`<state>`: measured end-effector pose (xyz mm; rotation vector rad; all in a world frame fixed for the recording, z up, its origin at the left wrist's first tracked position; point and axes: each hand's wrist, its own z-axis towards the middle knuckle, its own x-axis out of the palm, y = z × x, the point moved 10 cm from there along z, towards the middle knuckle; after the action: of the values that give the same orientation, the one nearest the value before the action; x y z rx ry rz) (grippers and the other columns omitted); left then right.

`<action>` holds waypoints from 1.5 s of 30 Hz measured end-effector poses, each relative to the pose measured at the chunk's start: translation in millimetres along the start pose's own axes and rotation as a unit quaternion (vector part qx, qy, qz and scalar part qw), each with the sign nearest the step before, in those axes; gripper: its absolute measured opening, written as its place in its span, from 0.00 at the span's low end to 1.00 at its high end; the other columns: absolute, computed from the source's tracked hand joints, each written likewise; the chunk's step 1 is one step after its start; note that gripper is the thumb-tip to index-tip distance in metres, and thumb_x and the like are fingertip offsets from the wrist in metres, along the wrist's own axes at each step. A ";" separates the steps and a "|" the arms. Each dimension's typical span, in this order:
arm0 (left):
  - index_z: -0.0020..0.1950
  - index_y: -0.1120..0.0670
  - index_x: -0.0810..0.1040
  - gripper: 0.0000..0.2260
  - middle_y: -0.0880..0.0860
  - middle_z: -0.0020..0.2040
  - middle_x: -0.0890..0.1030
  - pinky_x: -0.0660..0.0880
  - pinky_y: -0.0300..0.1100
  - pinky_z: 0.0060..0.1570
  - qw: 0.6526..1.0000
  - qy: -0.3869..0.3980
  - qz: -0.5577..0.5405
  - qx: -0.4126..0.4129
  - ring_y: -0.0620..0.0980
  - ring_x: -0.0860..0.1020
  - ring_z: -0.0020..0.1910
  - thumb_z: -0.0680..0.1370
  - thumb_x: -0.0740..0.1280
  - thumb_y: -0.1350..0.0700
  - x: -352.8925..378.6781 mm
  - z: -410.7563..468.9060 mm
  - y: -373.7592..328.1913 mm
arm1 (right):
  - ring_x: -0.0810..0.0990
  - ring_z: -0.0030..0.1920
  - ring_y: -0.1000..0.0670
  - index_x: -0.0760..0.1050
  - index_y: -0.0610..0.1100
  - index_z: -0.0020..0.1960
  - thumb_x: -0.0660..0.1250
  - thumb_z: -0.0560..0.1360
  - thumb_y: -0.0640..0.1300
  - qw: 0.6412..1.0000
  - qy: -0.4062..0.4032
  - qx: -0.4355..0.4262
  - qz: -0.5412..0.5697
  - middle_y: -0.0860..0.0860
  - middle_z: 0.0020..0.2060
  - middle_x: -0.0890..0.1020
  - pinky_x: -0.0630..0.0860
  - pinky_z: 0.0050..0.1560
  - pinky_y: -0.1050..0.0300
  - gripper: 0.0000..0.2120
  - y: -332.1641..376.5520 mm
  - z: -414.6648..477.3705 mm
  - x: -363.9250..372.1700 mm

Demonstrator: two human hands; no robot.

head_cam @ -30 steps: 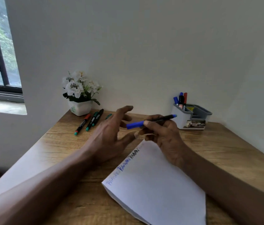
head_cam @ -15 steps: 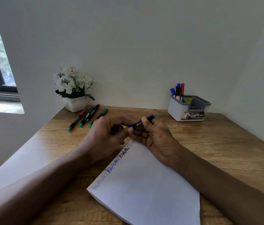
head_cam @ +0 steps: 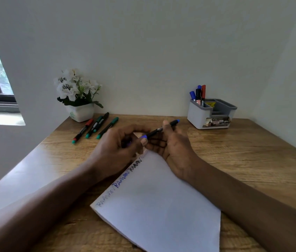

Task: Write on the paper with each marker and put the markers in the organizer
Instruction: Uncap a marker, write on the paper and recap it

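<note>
Wooden desk (head_cam: pixel 252 151), white wall. Cap now back on blue marker (head_cam: pixel 159 130); was off a second ago. Both hands pinching it: left hand (head_cam: pixel 118 148) at cap end, right hand (head_cam: pixel 172 144) on barrel, above paper (head_cam: pixel 158 202). Next, likely: into organizer (head_cam: pixel 196 115) at 1 o'clock. Four markers (head_cam: pixel 96 127) waiting at 11 o'clock.

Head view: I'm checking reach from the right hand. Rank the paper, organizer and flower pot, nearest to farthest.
From the right hand:
1. Paper, directly under the wrist.
2. Organizer, back right by the wall.
3. Flower pot, back left, beyond the loose markers.
</note>
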<state>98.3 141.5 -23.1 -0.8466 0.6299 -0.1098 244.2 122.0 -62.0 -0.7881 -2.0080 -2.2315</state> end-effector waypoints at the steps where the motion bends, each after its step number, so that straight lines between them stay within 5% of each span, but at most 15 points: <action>1: 0.61 0.46 0.81 0.10 0.48 0.39 0.86 0.82 0.57 0.44 1.000 -0.018 -0.006 -0.010 0.52 0.84 0.39 0.80 0.71 0.51 -5.4 1.0 1.3 | 0.87 0.37 0.45 0.70 0.35 0.64 0.58 0.85 0.50 1.000 -0.012 -0.004 0.014 0.36 0.43 0.85 0.83 0.36 0.54 0.18 2.0 0.4 -3.6; 3: 0.54 0.48 0.82 0.07 0.47 0.40 0.87 0.81 0.49 0.47 0.998 -0.054 -0.005 -0.035 0.48 0.85 0.42 0.77 0.73 0.52 -18.6 2.8 8.6 | 0.84 0.32 0.48 0.72 0.39 0.58 0.60 0.84 0.52 0.999 -0.036 -0.013 0.026 0.42 0.36 0.85 0.80 0.32 0.58 0.16 6.6 1.2 -12.0; 6: 0.46 0.46 0.85 0.05 0.41 0.38 0.85 0.73 0.32 0.39 0.991 -0.099 0.061 -0.067 0.38 0.80 0.38 0.73 0.76 0.47 -39.0 2.9 18.7 | 0.77 0.26 0.51 0.71 0.43 0.52 0.61 0.83 0.54 0.998 -0.054 -0.017 0.023 0.47 0.29 0.80 0.73 0.27 0.59 0.13 11.2 0.9 -18.1; 12: 0.45 0.39 0.85 0.08 0.39 0.38 0.78 0.65 0.41 0.36 0.955 -0.092 0.269 -0.084 0.40 0.72 0.38 0.72 0.74 0.37 -50.9 3.6 19.4 | 0.80 0.28 0.49 0.74 0.40 0.53 0.57 0.85 0.52 1.000 -0.017 0.008 0.024 0.45 0.31 0.84 0.74 0.29 0.59 0.16 7.9 -2.7 -11.0; 16: 0.49 0.40 0.84 0.13 0.40 0.46 0.81 0.71 0.43 0.42 0.937 -0.037 0.326 -0.120 0.43 0.75 0.47 0.72 0.72 0.34 -41.9 6.1 28.9 | 0.81 0.30 0.48 0.76 0.40 0.51 0.60 0.84 0.51 0.999 0.003 0.020 0.031 0.43 0.34 0.85 0.75 0.31 0.58 0.14 9.0 -5.9 -5.8; 21: 0.51 0.41 0.84 0.16 0.41 0.46 0.79 0.74 0.42 0.41 0.930 -0.007 0.337 -0.145 0.42 0.76 0.46 0.71 0.71 0.33 -38.4 9.9 38.2 | 0.80 0.31 0.51 0.79 0.41 0.47 0.71 0.78 0.41 0.999 0.015 0.013 -0.033 0.45 0.34 0.83 0.75 0.33 0.60 0.03 11.5 -7.5 1.0; 27: 0.56 0.42 0.82 0.21 0.41 0.47 0.80 0.73 0.42 0.40 0.935 -0.027 0.313 -0.164 0.41 0.76 0.47 0.72 0.69 0.31 -43.0 7.2 41.4 | 0.79 0.31 0.50 0.76 0.40 0.51 0.63 0.80 0.40 0.999 0.035 0.028 -0.013 0.46 0.32 0.81 0.73 0.35 0.58 0.05 9.6 -7.4 2.8; 31: 0.64 0.42 0.79 0.35 0.46 0.59 0.79 0.75 0.51 0.55 0.924 -0.017 0.332 -0.189 0.47 0.77 0.57 0.68 0.58 0.20 -44.0 0.0 47.6 | 0.79 0.33 0.50 0.80 0.40 0.50 0.57 0.82 0.43 0.998 0.057 0.028 -0.003 0.46 0.33 0.81 0.74 0.37 0.57 0.13 10.0 -8.9 5.7; 37: 0.77 0.46 0.67 0.55 0.50 0.78 0.67 0.63 0.59 0.73 0.911 0.053 0.349 -0.211 0.52 0.66 0.75 0.59 0.47 0.14 -29.7 -6.4 49.2 | 0.81 0.35 0.50 0.80 0.39 0.53 0.55 0.83 0.47 0.997 0.080 0.023 0.000 0.45 0.36 0.83 0.76 0.37 0.58 0.17 10.1 -10.6 7.6; 45: 0.80 0.50 0.61 0.50 0.49 0.82 0.56 0.60 0.51 0.75 0.886 0.162 0.377 -0.216 0.51 0.59 0.79 0.66 0.56 0.20 -12.6 -9.9 53.1 | 0.82 0.35 0.51 0.81 0.41 0.50 0.59 0.84 0.48 0.991 0.090 0.002 -0.096 0.46 0.36 0.84 0.77 0.37 0.59 0.15 9.8 -8.8 9.3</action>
<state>74.4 174.7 -60.7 -0.9595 1.2950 0.6324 236.6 114.9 -49.7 -0.3888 -2.0792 -2.2999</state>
